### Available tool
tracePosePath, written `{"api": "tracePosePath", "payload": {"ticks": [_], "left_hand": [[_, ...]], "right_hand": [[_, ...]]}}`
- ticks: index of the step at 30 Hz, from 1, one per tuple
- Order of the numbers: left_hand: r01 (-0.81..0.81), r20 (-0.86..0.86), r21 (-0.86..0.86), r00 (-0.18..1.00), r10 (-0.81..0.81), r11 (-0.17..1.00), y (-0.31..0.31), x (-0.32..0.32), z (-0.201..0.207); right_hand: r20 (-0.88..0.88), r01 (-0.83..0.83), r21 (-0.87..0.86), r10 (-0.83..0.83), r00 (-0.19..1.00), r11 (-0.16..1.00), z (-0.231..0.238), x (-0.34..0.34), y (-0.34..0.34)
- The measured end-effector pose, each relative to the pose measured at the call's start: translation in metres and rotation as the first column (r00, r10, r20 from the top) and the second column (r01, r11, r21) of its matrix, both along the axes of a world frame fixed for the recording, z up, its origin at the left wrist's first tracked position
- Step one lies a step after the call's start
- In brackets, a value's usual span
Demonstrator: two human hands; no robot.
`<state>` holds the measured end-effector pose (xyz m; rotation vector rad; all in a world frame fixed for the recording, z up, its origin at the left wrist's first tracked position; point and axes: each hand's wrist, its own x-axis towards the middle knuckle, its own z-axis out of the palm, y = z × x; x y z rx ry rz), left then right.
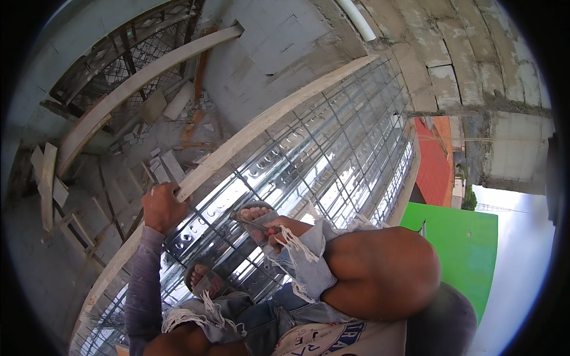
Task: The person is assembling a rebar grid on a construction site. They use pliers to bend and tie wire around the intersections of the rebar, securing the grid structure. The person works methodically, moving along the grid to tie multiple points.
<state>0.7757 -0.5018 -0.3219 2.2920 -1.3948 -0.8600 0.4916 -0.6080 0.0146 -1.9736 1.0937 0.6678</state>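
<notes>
My left hand [164,207] is wrapped over the long wooden board [243,142] along the edge of the deck. Beside my sandalled foot [257,215], my right hand [279,230] is closed round a slim dark hand tool [252,224] with red near its grip. My bent leg and frayed jeans hide part of this hand, and the tool's exact kind is unclear. Under my feet, a grid of steel reinforcing bars [297,174] lies over shiny corrugated metal sheets [258,176]. The tool's far end is just over the bars.
Beyond the board, a lower floor holds loose planks [48,187], rubble [139,130] and a long curved-looking beam [148,71]. Block walls [279,47] rise at the back and right. A white pipe [357,21] hangs above. A green wall [457,237] stands outside at right.
</notes>
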Motion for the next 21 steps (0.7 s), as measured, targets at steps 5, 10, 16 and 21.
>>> {"api": "tracePosePath", "payload": {"ticks": [5, 10, 16, 21], "left_hand": [[-0.01, 0.029, -0.047, 1.0, 0.011, 0.999, 0.002, 0.0, 0.002], [-0.006, 0.037, -0.05, 0.999, 0.007, 0.999, 0.001, -0.005, -0.004], [-0.037, 0.025, -0.009, 0.999, 0.037, 0.999, 0.0, -0.008, -0.011], [-0.026, 0.068, 0.012, 0.997, 0.025, 1.0, 0.003, -0.002, -0.003]], "right_hand": [[0.025, 0.0, -0.002, 0.0, 1.0, 1.0, 0.001, -0.006, 0.003], [0.011, 0.026, -0.018, -0.026, 1.0, 1.0, 0.009, -0.016, 0.013], [0.028, 0.071, -0.029, -0.07, 0.997, 0.997, 0.017, -0.038, 0.031], [0.064, 0.088, -0.027, -0.086, 0.994, 0.996, 0.019, -0.054, 0.047]]}}
